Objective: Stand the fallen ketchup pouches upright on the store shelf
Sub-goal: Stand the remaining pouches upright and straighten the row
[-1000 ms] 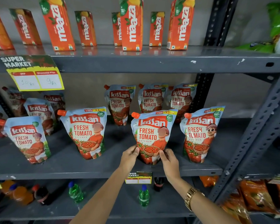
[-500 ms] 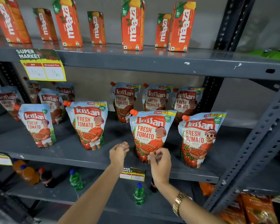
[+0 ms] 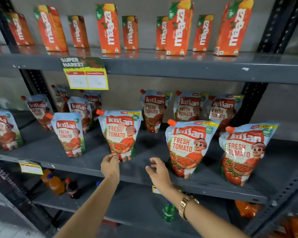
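Head view looks down on a dark grey metal store shelf (image 3: 144,148) carrying pale blue plastic ketchup pouches with red labels and orange spouts, all standing upright. The left hand (image 3: 110,166) is at the lower left corner of the middle front ketchup pouch (image 3: 120,134), fingers curled with the fingertips (image 3: 114,156) touching or just short of its base; whether they pinch the plastic cannot be told. The right hand (image 3: 157,170) hangs loosely spread above the bare shelf surface between that pouch and the next front pouch to the right (image 3: 187,148), gripping nothing; a gold metal wristwatch (image 3: 186,207) sits on its wrist. Another front pouch (image 3: 244,152) stands at the far right, one (image 3: 68,134) to the left, with more in a back row near the wall. Orange mango drink cartons (image 3: 108,28) line the upper shelf, and a yellow price tag (image 3: 86,74) hangs from its edge. Small drink bottles (image 3: 169,213) stand on the shelf below.
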### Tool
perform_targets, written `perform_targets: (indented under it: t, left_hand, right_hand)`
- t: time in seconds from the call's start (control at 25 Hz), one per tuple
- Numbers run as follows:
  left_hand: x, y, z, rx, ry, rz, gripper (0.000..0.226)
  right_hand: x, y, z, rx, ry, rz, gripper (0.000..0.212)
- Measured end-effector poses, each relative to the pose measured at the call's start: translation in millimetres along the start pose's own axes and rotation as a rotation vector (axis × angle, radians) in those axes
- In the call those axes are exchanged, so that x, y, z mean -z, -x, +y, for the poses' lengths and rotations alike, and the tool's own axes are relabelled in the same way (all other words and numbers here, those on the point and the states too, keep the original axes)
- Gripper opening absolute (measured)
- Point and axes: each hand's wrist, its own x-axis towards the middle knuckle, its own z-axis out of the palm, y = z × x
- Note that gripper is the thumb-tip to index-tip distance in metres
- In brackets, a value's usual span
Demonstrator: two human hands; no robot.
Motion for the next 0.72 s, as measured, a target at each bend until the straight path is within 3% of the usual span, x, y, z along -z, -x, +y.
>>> perform_targets:
  t: [0.12,0.24,0.32,0.52,0.72]
  left_hand:
    - [16.3,-35.5,11.2,-0.006,-0.083,-0.128,0.010]
    - [23.7,-55.5,17.2,-0.016,-0.165,-0.399,0.042]
    - [25.4,-65.4,25.3,0.012,-0.220,-0.540,0.052]
    - [34.1,-82.4,38.3,0.075,-0.268,-0.651,0.056]
    - [42.9,-77.0,39.4,0.049,-0.289,-0.783,0.052]
  right_hand:
    - [-27.1,-17.2,-16.6,-0.107,0.030,-0.070,0.048]
    - [-47.0,-31.0,-26.6,-0.157,0.023,-0.069,0.057]
    - [-63.5,-39.6,-36.7,-0.171,0.001,-0.047,0.059]
    - [-85.4,-50.5,-46.1,-0.109,-0.019,0.037,0.051]
    - [-80.8,-48.3,-38.3,-0.191,-0.002,0.123,0.043]
